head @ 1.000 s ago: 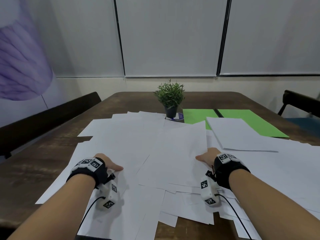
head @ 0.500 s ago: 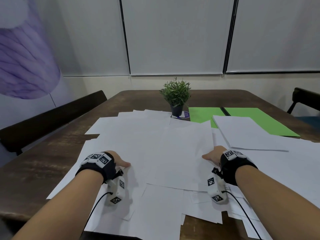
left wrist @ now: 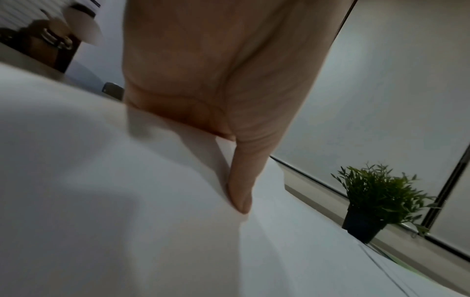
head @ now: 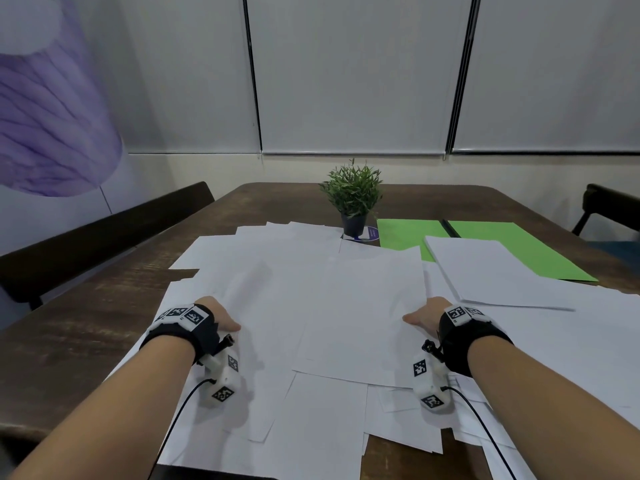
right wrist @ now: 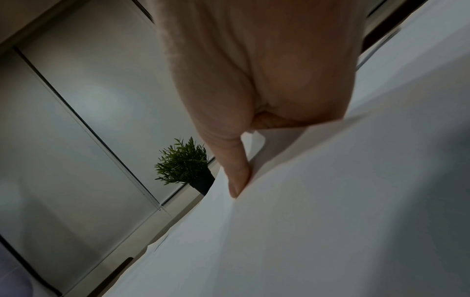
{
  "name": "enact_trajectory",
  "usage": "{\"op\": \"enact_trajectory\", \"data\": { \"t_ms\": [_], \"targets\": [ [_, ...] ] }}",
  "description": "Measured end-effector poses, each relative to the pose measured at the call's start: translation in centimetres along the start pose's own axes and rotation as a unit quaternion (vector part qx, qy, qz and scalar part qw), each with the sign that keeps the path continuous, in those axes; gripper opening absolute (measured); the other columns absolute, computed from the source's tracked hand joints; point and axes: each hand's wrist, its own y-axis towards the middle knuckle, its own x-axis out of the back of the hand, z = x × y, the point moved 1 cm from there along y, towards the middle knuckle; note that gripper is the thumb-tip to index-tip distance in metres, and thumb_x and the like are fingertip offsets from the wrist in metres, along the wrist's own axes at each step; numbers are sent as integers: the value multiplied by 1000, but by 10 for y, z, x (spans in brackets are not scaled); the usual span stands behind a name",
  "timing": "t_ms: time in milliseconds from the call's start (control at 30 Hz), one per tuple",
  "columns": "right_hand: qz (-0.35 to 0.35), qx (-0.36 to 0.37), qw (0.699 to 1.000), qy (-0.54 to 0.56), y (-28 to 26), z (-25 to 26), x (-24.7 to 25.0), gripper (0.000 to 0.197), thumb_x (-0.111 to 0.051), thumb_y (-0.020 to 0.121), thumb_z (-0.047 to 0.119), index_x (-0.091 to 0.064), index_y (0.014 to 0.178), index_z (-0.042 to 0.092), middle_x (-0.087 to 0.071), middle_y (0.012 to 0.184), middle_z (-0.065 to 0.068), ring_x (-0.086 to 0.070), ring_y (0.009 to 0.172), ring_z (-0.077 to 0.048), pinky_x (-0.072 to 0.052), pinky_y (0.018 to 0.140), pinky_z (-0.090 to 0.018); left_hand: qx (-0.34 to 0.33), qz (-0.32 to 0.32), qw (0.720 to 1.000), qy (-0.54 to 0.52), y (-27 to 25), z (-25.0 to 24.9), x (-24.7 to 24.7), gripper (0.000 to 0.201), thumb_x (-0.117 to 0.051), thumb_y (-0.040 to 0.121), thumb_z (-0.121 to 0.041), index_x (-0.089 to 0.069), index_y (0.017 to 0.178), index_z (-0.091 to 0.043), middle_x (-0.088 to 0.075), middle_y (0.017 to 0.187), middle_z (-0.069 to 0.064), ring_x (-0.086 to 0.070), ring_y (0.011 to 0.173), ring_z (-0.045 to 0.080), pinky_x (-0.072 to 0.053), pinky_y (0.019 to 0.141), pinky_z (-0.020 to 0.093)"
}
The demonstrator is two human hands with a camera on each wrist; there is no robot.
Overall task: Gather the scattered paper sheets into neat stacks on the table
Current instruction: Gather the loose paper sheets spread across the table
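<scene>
Thumbs first: left thumb (left wrist: 240,193) lies straight along the top of a white sheet, its tip pressing the paper down; the other fingers go under the lifted edge and are hidden. Right thumb (right wrist: 237,180) does the same on its side, pinching a raised paper edge against fingers I cannot see. So both the left hand (head: 216,315) and the right hand (head: 424,315) grip paper, one at each side of the same loose pile, near the desk's near edge.

Scattered sheets (head: 311,306) cover the middle of the desk (head: 86,323) in overlapping layers, corners skewed, several hanging toward the near edge. One squared stack (head: 491,271) already sits toward the right edge, partly on a green folder (head: 408,233).

Handling, as I judge it: paper is light, limp, and slick sheet on sheet. A one-sided lift will fan or sag it, and top sheets will likely slide off. Best hold is at opposite long edges, as now, thumbs on top, fingers beneath, then squeeze inward and tap edges square on the wood.

Around: potted plant (head: 353,199) stands at the far middle, touching the farthest sheets; sweeping paper outward could tip it. A dark pen-like strip (head: 450,228) lies on the folder. Bench (head: 104,233) along the left edge, chair (head: 609,206) at far right, both clear of the work. Wrist-camera cables (head: 485,431) trail over the near sheets and may snag them.
</scene>
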Motion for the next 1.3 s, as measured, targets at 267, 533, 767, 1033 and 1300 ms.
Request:
{"op": "enact_trajectory", "data": {
  "t_ms": [267,533,767,1033,1300],
  "targets": [
    [-1,18,999,28,0,-3,-2,60,-72,79,42,-60,124,4,-63,123,-12,-60,110,-29,-47,98,-35,0,-97,995,22,-1,15,25,36,-77,75,-34,-59,90,-7,-64,99,7,-63,96,25,-52,79,30],
    [6,16,998,62,0,-4,-3,58,-73,82,35,-57,128,3,-62,127,-12,-58,116,-28,-44,100,-32,-36,-206,977,-37,-8,18,56,18,-65,85,-28,-58,91,-12,-64,98,9,-60,92,28,-51,78,35],
    [5,17,997,74,-4,-2,-3,53,-71,84,30,-56,126,1,-62,126,-14,-57,116,-29,-44,95,-28,-94,-287,947,-106,-20,12,69,9,-54,92,-26,-45,92,-22,-59,91,7,-59,92,33,-45,73,35],
    [18,21,999,46,-5,-2,-1,54,-70,85,34,-56,125,2,-60,127,-12,-57,116,-29,-44,99,-31,-174,-435,864,-183,-54,-33,107,25,-54,93,-29,-37,81,-14,-51,73,10,-51,72,35,-38,63,36],
    [22,-26,984,176,-10,0,6,69,-30,100,52,-42,139,-3,-46,142,-21,-47,126,-34,-34,106,-33,-281,-457,780,-321,-75,-84,139,26,-60,90,-32,-54,94,-7,-64,87,15,-57,82,36,-47,73,42]
  ]
}}
